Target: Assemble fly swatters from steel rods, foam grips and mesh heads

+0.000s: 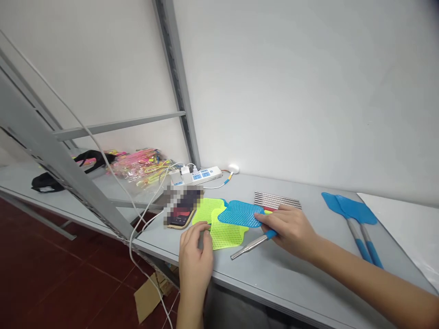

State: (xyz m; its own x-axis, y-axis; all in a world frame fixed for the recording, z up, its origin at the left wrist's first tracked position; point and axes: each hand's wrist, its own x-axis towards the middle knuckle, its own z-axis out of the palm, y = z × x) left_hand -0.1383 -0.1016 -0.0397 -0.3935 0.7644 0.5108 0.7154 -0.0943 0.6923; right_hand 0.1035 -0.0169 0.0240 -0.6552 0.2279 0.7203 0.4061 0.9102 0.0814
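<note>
Two hands at the near edge of a grey table (274,274). Left hand (195,260) nearest, fingers loosely curled, fingertips resting on the near left corner of a yellow-green mesh swatter head (224,233); not clamped on it, only touching. Right hand (291,228) just beyond, thumb and fingers closed on a blue swatter (240,213) at the neck, where the blue mesh head meets its handle. Blue head projecting left from the fingers, lying flat over the yellow-green heads. Steel telescopic handle (248,247) running from under the palm toward the near left, long axis diagonal, free end pointing at the table's front edge. Second yellow-green head (206,208) partly under the blue one. Stack of steel rods (277,200) just behind the right hand, lengthwise left to right. Phone (181,214) left of the mesh heads. Pair of finished blue swatters (356,219) well apart to the right, heads away, handles toward the viewer. Power strip (197,176) at the wall. Bag of bright coloured items (144,164) on the far left shelf.
</note>
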